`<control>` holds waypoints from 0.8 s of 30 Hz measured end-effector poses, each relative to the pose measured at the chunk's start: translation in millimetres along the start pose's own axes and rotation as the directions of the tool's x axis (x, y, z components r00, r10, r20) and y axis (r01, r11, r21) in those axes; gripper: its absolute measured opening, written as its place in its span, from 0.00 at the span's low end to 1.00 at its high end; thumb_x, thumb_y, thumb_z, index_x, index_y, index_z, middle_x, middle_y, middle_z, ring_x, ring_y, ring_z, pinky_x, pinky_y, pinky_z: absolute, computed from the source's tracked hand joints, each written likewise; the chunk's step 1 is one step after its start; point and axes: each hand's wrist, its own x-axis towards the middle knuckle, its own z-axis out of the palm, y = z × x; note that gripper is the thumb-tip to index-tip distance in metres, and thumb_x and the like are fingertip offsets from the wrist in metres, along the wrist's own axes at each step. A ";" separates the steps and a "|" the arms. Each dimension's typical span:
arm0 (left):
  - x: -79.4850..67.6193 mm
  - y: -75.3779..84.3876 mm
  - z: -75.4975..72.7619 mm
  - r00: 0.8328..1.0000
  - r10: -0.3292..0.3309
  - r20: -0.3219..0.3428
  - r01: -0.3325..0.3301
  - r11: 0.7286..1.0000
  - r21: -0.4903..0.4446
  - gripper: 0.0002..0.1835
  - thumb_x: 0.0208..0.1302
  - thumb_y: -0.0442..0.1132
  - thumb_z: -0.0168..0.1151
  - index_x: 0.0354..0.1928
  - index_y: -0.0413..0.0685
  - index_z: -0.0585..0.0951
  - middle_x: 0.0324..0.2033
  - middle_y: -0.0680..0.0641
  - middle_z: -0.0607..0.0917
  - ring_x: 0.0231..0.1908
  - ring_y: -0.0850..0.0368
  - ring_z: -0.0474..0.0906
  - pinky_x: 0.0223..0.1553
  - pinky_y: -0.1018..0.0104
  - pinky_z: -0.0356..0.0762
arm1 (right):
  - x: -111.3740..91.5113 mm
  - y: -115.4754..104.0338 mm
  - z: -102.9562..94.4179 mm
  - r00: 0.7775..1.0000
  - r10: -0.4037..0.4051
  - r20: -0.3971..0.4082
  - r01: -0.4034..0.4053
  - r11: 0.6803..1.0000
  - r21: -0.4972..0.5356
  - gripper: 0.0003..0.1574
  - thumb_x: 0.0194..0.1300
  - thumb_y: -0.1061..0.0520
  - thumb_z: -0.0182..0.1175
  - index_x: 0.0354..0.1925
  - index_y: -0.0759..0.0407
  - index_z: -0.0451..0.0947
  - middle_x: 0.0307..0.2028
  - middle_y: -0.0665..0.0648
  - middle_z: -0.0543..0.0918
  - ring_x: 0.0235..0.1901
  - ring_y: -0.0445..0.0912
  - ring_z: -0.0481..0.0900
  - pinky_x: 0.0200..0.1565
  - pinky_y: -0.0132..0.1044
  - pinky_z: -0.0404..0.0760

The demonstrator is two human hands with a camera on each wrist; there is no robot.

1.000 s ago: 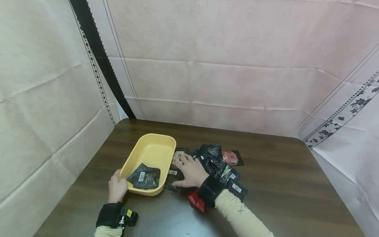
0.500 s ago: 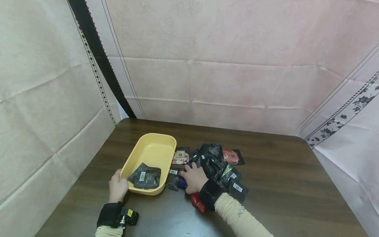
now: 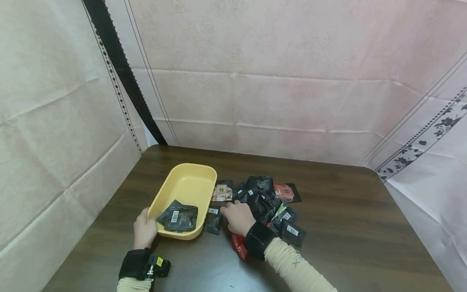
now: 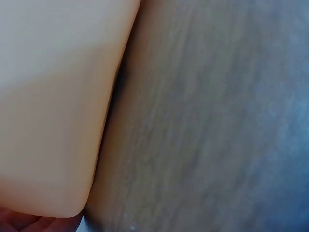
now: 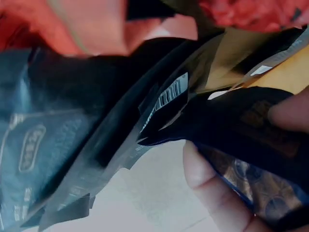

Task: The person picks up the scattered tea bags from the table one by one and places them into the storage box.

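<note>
At the near left corner of a yellow plastic tray (image 3: 184, 170), my left hand (image 3: 144, 232) grips the rim; dark flat packets (image 3: 180, 217) lie in the tray's near end. The left wrist view shows the tray wall (image 4: 58, 135) with fingertips under its corner. My right hand (image 3: 238, 218) is in among the packets right of the tray. Up close in the right wrist view, it pinches a dark blue packet (image 5: 236, 118) between finger and thumb. Beside it are a barcoded dark packet (image 3: 213, 221), a red packet (image 3: 238, 245) and a heap of black packets (image 3: 259, 196).
A packet with a pale label (image 3: 221, 191) lies against the tray's right side. Behind the heap is a red-and-black packet (image 3: 286, 192); another barcoded black one (image 3: 293, 234) lies at its right. All rest on a brown wooden table (image 3: 350, 227) with cloth walls (image 3: 255, 101) behind.
My right hand has drawn back from the pale-labelled packet toward the heap, and its spread fingers have curled in. The red packet has shifted slightly left. The left hand and tray stay put.
</note>
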 end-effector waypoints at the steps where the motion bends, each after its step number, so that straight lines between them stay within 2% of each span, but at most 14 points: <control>1: 0.0 0.1 0.1 1.000 0.000 0.000 0.000 1.000 -0.001 0.24 0.60 0.27 0.32 0.59 0.28 0.61 0.57 0.27 0.65 0.56 0.36 0.62 0.57 0.42 0.57 | 0.0 0.0 -1.5 1.000 0.005 0.002 -0.005 1.000 0.010 0.20 0.41 0.56 0.69 0.38 0.47 0.80 0.29 0.50 0.81 0.25 0.46 0.73 0.20 0.35 0.70; 4: -0.2 0.3 0.3 1.000 0.001 0.002 -0.001 1.000 0.002 0.24 0.60 0.26 0.32 0.59 0.28 0.61 0.57 0.27 0.65 0.55 0.36 0.62 0.57 0.42 0.57 | -0.5 -0.2 -5.1 1.000 0.012 -0.011 -0.012 1.000 0.020 0.20 0.42 0.57 0.68 0.38 0.48 0.80 0.30 0.51 0.81 0.26 0.46 0.73 0.19 0.35 0.69; 10: -0.5 0.1 0.6 1.000 0.000 -0.011 0.000 1.000 0.000 0.24 0.59 0.27 0.31 0.59 0.30 0.62 0.56 0.28 0.66 0.54 0.37 0.64 0.57 0.43 0.58 | 0.0 -0.8 -12.2 0.993 -0.001 -0.116 0.000 1.000 -0.008 0.18 0.42 0.58 0.66 0.37 0.49 0.79 0.31 0.53 0.81 0.27 0.48 0.75 0.19 0.37 0.71; 17: -0.2 -0.7 -0.2 1.000 0.001 -0.004 -0.001 1.000 -0.008 0.24 0.60 0.27 0.31 0.59 0.29 0.62 0.56 0.28 0.66 0.54 0.37 0.64 0.56 0.43 0.59 | 3.9 -9.1 -32.2 0.998 0.009 -0.066 -0.009 1.000 -0.001 0.23 0.46 0.57 0.65 0.45 0.48 0.78 0.37 0.53 0.80 0.37 0.48 0.76 0.23 0.37 0.75; 20: -0.3 -0.7 -0.4 1.000 -0.002 0.000 0.002 1.000 -0.009 0.24 0.60 0.27 0.31 0.59 0.29 0.61 0.56 0.28 0.66 0.54 0.37 0.64 0.56 0.43 0.59 | 6.4 -13.4 -35.1 0.996 -0.007 -0.091 0.005 1.000 -0.019 0.23 0.47 0.57 0.65 0.46 0.48 0.78 0.38 0.52 0.80 0.39 0.49 0.76 0.23 0.37 0.75; 24: -1.4 0.1 -0.1 1.000 -0.003 0.001 0.003 1.000 -0.009 0.24 0.60 0.28 0.31 0.59 0.29 0.62 0.56 0.28 0.66 0.54 0.37 0.64 0.56 0.43 0.59 | 11.0 -20.9 -38.4 0.988 -0.049 -0.149 0.043 0.998 -0.043 0.20 0.48 0.58 0.64 0.43 0.48 0.79 0.36 0.51 0.80 0.37 0.47 0.75 0.21 0.36 0.74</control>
